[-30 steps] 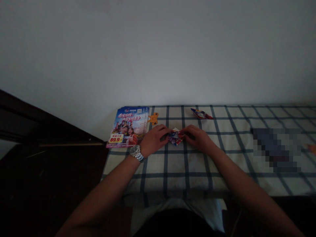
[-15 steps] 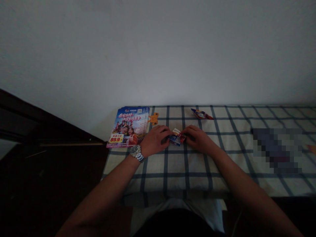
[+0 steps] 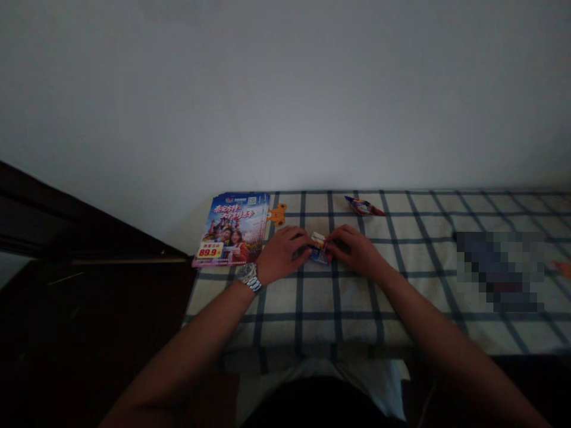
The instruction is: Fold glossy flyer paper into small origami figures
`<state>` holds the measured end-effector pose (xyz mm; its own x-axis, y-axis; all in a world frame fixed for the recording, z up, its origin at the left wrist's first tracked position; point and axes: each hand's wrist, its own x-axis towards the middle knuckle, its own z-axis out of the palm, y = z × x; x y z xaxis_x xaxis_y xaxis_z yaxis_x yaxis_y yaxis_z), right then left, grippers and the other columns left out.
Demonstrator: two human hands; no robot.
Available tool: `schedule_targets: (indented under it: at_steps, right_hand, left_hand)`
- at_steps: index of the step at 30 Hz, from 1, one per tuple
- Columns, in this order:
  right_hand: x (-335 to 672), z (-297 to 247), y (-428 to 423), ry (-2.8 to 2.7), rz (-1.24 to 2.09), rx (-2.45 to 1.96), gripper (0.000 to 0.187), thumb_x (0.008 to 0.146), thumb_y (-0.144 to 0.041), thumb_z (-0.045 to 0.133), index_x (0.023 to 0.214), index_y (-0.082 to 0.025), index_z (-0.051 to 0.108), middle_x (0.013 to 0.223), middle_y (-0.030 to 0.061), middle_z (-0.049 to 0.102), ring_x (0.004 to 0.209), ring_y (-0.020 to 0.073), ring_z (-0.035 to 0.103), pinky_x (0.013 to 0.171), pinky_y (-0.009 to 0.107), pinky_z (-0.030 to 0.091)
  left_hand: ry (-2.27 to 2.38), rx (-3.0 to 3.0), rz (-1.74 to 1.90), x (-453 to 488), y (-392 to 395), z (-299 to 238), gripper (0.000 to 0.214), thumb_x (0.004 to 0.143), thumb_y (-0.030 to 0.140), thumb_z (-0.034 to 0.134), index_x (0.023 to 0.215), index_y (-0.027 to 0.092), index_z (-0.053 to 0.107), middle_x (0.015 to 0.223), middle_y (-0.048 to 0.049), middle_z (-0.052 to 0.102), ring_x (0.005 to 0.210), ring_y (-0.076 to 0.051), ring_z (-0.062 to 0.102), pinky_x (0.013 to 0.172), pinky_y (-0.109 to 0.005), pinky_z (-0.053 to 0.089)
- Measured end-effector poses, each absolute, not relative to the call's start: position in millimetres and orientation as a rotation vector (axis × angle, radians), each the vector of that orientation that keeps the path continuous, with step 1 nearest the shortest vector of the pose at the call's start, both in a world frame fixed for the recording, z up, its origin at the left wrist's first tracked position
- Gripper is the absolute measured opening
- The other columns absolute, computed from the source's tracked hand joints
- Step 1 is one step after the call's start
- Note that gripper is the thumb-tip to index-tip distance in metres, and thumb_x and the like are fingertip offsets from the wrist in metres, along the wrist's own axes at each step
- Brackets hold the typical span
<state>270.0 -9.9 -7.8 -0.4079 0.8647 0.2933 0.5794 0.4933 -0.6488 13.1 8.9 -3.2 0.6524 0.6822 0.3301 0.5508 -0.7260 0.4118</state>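
Observation:
A small folded piece of glossy printed paper (image 3: 318, 248), white, blue and red, stands between my left hand (image 3: 283, 254) and my right hand (image 3: 354, 251). The fingers of both hands pinch it from either side and hide much of it. A silver wristwatch (image 3: 248, 277) sits on my left wrist. Beyond my right hand lies a folded paper boat (image 3: 364, 206) in blue and red. A stack of colourful printed flyers (image 3: 229, 229) lies left of my left hand, with a small orange cut-out (image 3: 277, 214) at its far edge.
A blue-and-white checked cloth (image 3: 339, 315) covers the table, which meets a white wall (image 3: 285, 89) at the back. A pixelated blurred patch (image 3: 499, 270) lies on the cloth at right. Dark wooden furniture (image 3: 89, 238) fills the lower left.
The folded paper has narrowed and now stands more upright. My hands have closed in on it from both sides, and my fingers cover more of it.

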Motion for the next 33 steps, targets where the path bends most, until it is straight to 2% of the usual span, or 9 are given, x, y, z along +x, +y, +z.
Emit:
schedule_targets:
  at_steps: [7,12,15,20,28,33]
  right_hand:
    - [272.0,-7.1,-8.9,-2.020,0.668,-1.159,0.016,0.095,-0.034,0.067,0.107,-0.024,0.071,0.102,0.0078,0.066,0.088,0.0213,0.064,0.076,0.035,0.054]
    - [271.8,-9.2,-10.1,-1.893,0.836,-1.093,0.019,0.094,-0.040,0.069,0.107,-0.026,0.070,0.103,0.0069,0.068,0.092,0.0234,0.066,0.079,0.039,0.057]
    - [269.9,-10.4,-12.0,-1.832,0.924,-1.039,0.020,0.093,-0.041,0.071,0.107,-0.027,0.070,0.103,0.0062,0.067,0.096,0.0235,0.066,0.083,0.039,0.059]
    - [266.9,-8.6,-14.4,-1.811,0.998,-0.983,0.022,0.093,-0.041,0.071,0.109,-0.027,0.069,0.105,0.0068,0.066,0.098,0.0230,0.066,0.086,0.040,0.060]
    - [264.1,-6.4,-16.8,-1.758,1.103,-0.963,0.025,0.090,-0.042,0.074,0.109,-0.027,0.069,0.105,0.0058,0.069,0.097,0.0228,0.069,0.089,0.040,0.060]
    - [262.7,-7.4,-17.5,-1.684,1.225,-1.033,0.030,0.090,-0.046,0.074,0.113,-0.027,0.067,0.109,0.0052,0.073,0.098,0.0233,0.072,0.093,0.042,0.060]
  left_hand:
    - [1.027,2.420,0.783,17.0,6.6,-0.5,0.019,0.102,0.030,0.054,0.110,0.023,0.069,0.111,-0.0059,0.069,0.107,-0.023,0.063,0.098,-0.041,0.050]
    - [1.165,2.130,0.908,18.5,4.8,0.1,0.021,0.101,0.032,0.055,0.115,0.021,0.067,0.109,-0.0049,0.071,0.097,-0.020,0.066,0.090,-0.034,0.052]
    - [1.186,2.013,0.912,19.1,4.4,-1.0,0.025,0.102,0.040,0.054,0.108,0.020,0.067,0.102,-0.0041,0.072,0.089,-0.018,0.066,0.081,-0.031,0.051]
    - [1.141,1.874,0.888,23.0,3.8,-1.0,0.032,0.101,0.047,0.053,0.096,0.019,0.066,0.085,-0.0013,0.067,0.077,-0.016,0.062,0.070,-0.027,0.046]
    - [1.101,1.775,0.919,23.7,5.1,1.0,0.031,0.099,0.045,0.055,0.084,0.018,0.060,0.076,0.0014,0.057,0.072,-0.014,0.053,0.066,-0.026,0.041]
    - [1.103,1.734,0.917,22.7,4.9,1.8,0.030,0.098,0.044,0.056,0.083,0.018,0.060,0.074,0.0016,0.056,0.071,-0.014,0.053,0.065,-0.026,0.040]
